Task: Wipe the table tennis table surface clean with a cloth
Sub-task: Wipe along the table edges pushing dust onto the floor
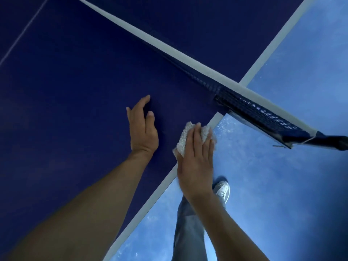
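R hand (195, 159), fingers flat, pressed white fluffy cloth (185, 137) on dark-blue table (75, 110) side edge nr net (254, 108); L hand (144, 127) spread flat beside it.

The floor (282, 185) was a smooth blue surface, filling the right side of the scene from far to near. Pale whitish specks (230, 125) and cloudy scuffs lay scattered over it, thick toward the middle and again in the near strip (148, 219) at the bottom. The far right stretch (316, 40) looked lightest, almost sky-blue, while the near right corner (335, 242) sank into deeper shade. The light was soft and cool, without hard shadows.
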